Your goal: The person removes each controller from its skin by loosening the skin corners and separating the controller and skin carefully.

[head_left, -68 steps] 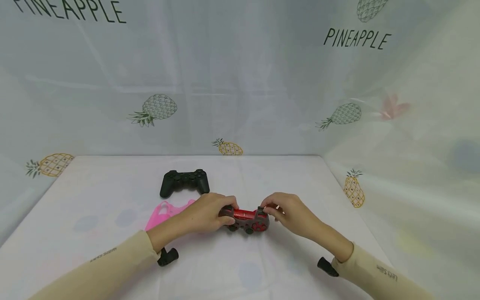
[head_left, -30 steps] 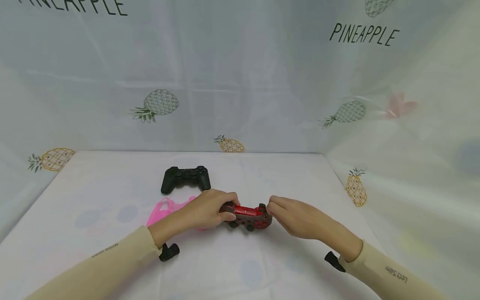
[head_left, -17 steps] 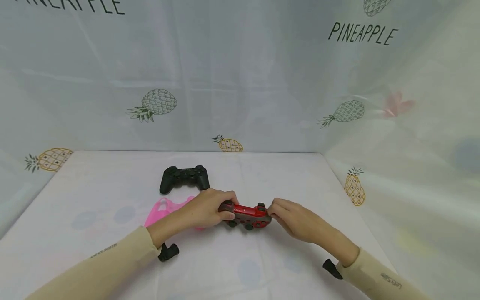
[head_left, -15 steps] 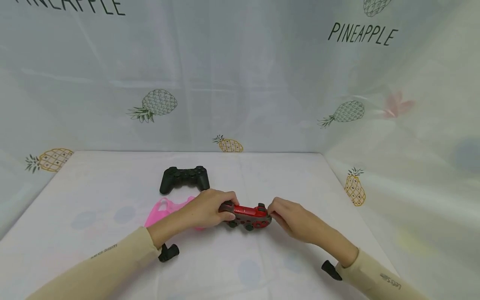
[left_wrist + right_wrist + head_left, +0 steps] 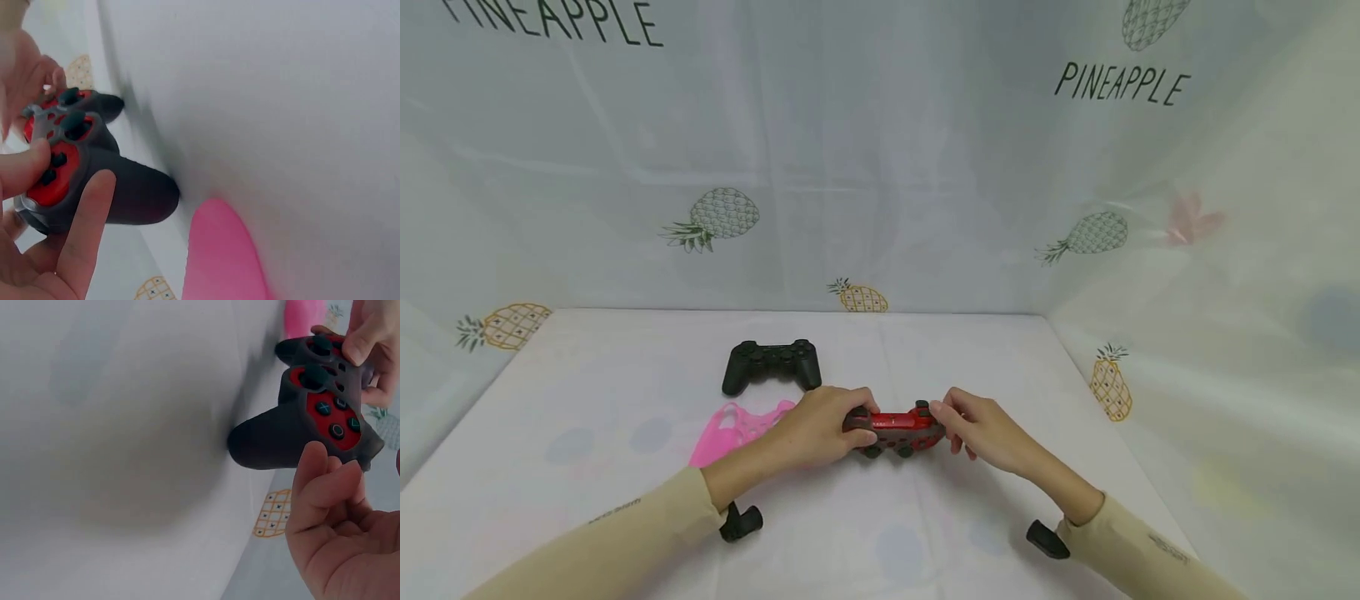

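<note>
1. Backdrop [image 5: 880, 150]: pale sheet with pineapple prints and the word PINEAPPLE, hung behind and along the right side of the worktop.
2. Worktop [image 5: 587, 467]: white cloth with faint coloured dots, carries everything here.
3. Left hand [image 5: 820, 429]: beige sleeve, fingers curled round the left grip of the red-and-grey controller. Left wrist view: thumb lies on the red face by the small buttons, one finger runs along the grey grip. Holding firmly.
4. Right hand [image 5: 981, 429]: beige sleeve, fingers bent at the controller's right end, fingertips on its top edge. Right wrist view: thumb and fingers curl beside the right grip, just touching it near the edge; a loose pinch more than a full wrap.
5. Red-and-grey controller [image 5: 895, 427]: centre of the worktop, near the front, between both hands. Grips point down against the cloth in the wrist views, red face with dark sticks and buttons tilted toward the person. Also seen at [image 5: 75, 169] and [image 5: 312, 419].
6. Black controller [image 5: 771, 363]: lies flat behind and to the left of the held one, well apart from the hands.
7. Pink silicone cover [image 5: 737, 425]: flat on the cloth, just beside the left hand, partly hidden under the left wrist. Between the black controller and the left forearm.
</note>
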Demonstrator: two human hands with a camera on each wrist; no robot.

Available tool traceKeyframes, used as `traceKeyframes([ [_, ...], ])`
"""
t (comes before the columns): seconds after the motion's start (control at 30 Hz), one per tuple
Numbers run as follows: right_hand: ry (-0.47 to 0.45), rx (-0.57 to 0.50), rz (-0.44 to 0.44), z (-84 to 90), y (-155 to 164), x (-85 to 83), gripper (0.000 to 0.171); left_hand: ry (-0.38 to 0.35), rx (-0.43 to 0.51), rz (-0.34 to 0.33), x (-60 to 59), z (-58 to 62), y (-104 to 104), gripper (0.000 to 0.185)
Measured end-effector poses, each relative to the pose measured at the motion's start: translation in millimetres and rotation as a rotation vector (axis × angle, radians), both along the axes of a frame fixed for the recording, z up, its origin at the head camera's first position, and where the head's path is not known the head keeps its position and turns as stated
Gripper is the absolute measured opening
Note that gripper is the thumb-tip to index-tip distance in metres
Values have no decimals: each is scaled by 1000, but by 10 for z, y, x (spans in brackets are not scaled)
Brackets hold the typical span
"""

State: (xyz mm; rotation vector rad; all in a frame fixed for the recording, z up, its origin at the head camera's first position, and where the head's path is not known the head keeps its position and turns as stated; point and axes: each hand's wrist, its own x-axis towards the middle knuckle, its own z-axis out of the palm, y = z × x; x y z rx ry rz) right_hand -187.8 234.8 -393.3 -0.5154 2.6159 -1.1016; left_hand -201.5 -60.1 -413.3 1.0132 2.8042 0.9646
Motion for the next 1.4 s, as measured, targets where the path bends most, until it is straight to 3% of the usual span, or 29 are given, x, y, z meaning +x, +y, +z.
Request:
traceKeyframes([
  [0.23, -103, -21, 0, -55, -38, -133, 43, -29, 20, 68, 36, -5, 35, 22],
  [0.43, -280, -219, 26, -127, 16, -205, 38, -66, 8, 99, 9, -1, 37, 23],
  [0.53, -311, -265, 42, -145, 60, -215, 33, -72, 2, 105, 3, 6, 47, 23],
  [1.2, 23, 21, 56, -109, 123, -179, 18, -90, -1, 86, -23, -4, 40, 21],
  [1.4, 40, 46, 37, -192, 152, -173, 19, -100, -7, 98, -25, -1, 20, 21],
])
